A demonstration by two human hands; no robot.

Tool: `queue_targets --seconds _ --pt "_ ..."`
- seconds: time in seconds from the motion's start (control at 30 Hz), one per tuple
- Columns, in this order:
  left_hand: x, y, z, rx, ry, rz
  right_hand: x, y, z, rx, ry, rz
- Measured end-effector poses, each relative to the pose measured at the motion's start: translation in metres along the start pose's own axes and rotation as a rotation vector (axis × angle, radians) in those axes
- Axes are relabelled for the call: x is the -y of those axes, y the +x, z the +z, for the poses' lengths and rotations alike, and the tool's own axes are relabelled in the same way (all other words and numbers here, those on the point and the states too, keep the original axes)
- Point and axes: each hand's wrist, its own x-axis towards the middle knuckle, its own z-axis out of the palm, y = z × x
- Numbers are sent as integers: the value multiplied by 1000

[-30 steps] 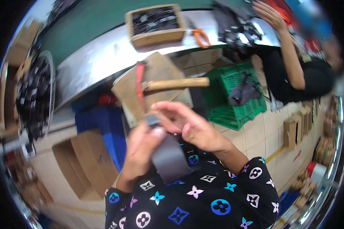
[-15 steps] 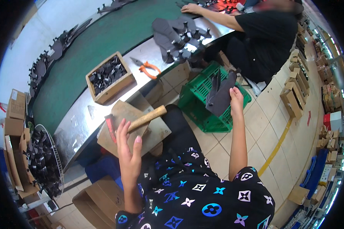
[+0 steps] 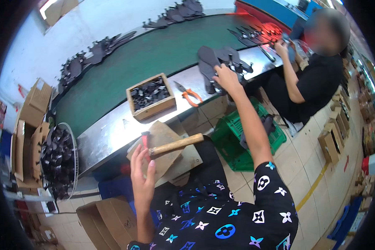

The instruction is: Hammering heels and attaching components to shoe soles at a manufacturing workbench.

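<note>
- Right hand (image 3: 228, 79), upper middle of the frame, touches the edge of the pile of dark soles (image 3: 207, 59) on the bench (image 3: 112, 132); its fingers look slightly bent, but whether they pinch a sole cannot be told.
- Left hand (image 3: 143, 183), lower left of centre, holds nothing; its fingers and thumb stand apart beside the red head of the hammer (image 3: 177, 144).
- Soles overlap loosely near the bench's front edge, so a pull on one could drag its neighbours over, perhaps towards the green crate (image 3: 236, 162) below.
- Hammer lies across a tilted-looking brown board (image 3: 166, 161), its wooden handle reaching past the board on the right; a forearm or sleeve catching that end could knock it down.
- Pliers (image 3: 186, 92), left of the soles, have their handles towards the bench edge; a careless sweep could tip them off.
- Wooden box (image 3: 156, 111) of small black pieces, in the middle, could spill if bumped.
</note>
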Motion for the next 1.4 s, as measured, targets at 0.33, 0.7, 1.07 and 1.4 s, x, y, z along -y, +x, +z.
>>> queue_targets --seconds 0.33,0.7,1.07,1.4 --pt "-30 49 5 -341 381 405 238 -60 -136 660 1736 193" --pt "-34 8 -45 -380 -495 7 201 -195 -39 255 386 -156" --pt "51 73 26 -248 577 62 126 -325 -58 191 1124 720" --pt "110 293 37 -7 770 296 149 -254 -83 189 1239 750"
